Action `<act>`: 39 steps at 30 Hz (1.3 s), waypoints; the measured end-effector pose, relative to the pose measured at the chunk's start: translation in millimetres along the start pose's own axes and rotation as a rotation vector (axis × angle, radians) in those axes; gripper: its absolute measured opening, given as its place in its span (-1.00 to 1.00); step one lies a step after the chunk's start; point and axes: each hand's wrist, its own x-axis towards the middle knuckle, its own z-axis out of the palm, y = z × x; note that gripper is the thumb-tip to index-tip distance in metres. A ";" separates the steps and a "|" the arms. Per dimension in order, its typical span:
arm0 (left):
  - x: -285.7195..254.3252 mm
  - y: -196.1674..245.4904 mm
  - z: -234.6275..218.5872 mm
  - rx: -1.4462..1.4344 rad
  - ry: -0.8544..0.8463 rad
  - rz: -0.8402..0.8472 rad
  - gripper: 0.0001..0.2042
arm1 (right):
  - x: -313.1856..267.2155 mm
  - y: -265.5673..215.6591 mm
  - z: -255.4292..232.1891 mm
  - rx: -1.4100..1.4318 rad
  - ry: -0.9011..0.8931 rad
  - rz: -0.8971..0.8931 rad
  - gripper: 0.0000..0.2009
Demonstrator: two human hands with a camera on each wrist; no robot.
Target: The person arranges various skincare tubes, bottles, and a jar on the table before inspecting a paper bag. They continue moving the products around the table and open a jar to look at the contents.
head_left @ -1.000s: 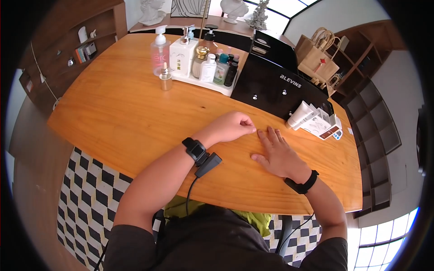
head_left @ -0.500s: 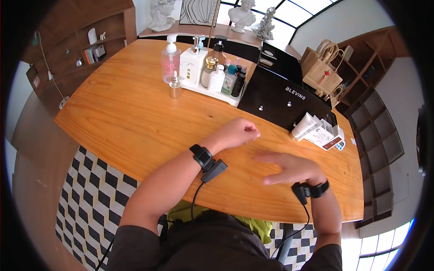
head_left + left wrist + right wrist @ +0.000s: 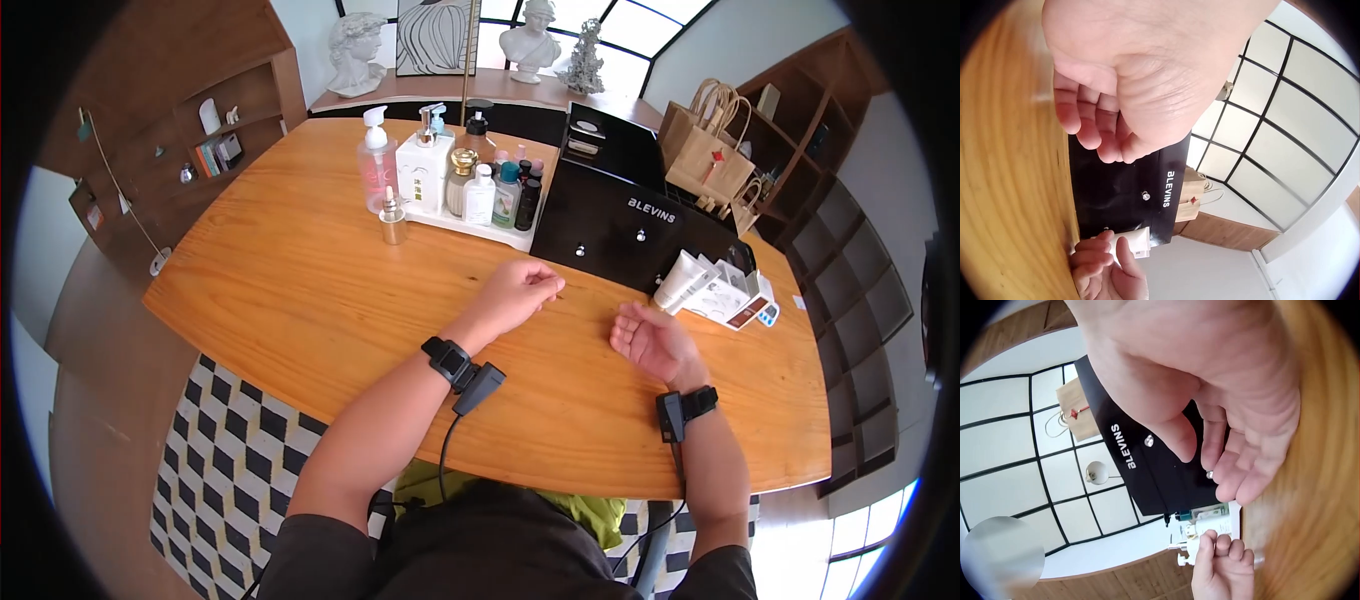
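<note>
My left hand (image 3: 515,298) rests on the wooden table (image 3: 300,300) with its fingers loosely curled and nothing in them. The left wrist view shows the underside of this hand (image 3: 1141,81) and its bare, bent fingers. To the right, my right hand (image 3: 655,343) lies on its edge, palm turned toward the left, fingers softly bent. It too holds nothing, as the right wrist view of the hand (image 3: 1210,394) shows. Just beyond it are a white tube (image 3: 680,280) and a white box (image 3: 722,302). Behind both hands stands a black case (image 3: 600,215) lettered BLEVINS.
A white tray (image 3: 465,230) with several bottles stands at the back, beside a pink pump bottle (image 3: 378,175) and a small gold dropper bottle (image 3: 392,225). Paper bags (image 3: 712,150) rise behind the case. Cables (image 3: 443,460) hang from both wrists.
My right hand was flat on the table, palm down, then lifted, turned over and moved right and away from me. The left hand has stayed almost in place. The head view has tilted up slightly.
</note>
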 end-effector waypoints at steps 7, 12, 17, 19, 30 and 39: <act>-3.7 7.2 5.4 0.032 0.005 -0.014 -0.73 | 0.1 1.7 -4.0 0.030 0.017 -0.230 -0.75; -4.0 6.0 7.0 0.024 -0.031 -0.050 -0.73 | -10.1 7.7 17.7 0.028 -0.138 -0.291 -0.67; -4.1 1.6 9.6 0.062 -0.074 -0.075 -0.74 | -9.5 15.0 13.6 -0.253 -0.157 -0.171 -0.70; -4.2 -1.9 10.0 0.098 -0.104 -0.091 -0.74 | -7.1 12.8 6.2 -0.216 -0.120 -0.154 -0.72; -2.8 -6.2 14.0 0.268 -0.210 0.018 -0.74 | -9.6 10.7 15.9 -0.227 -0.058 -0.135 -0.79; -1.4 -9.5 14.1 0.326 -0.204 0.047 -0.73 | -11.2 11.7 16.1 -0.238 -0.037 -0.142 -0.79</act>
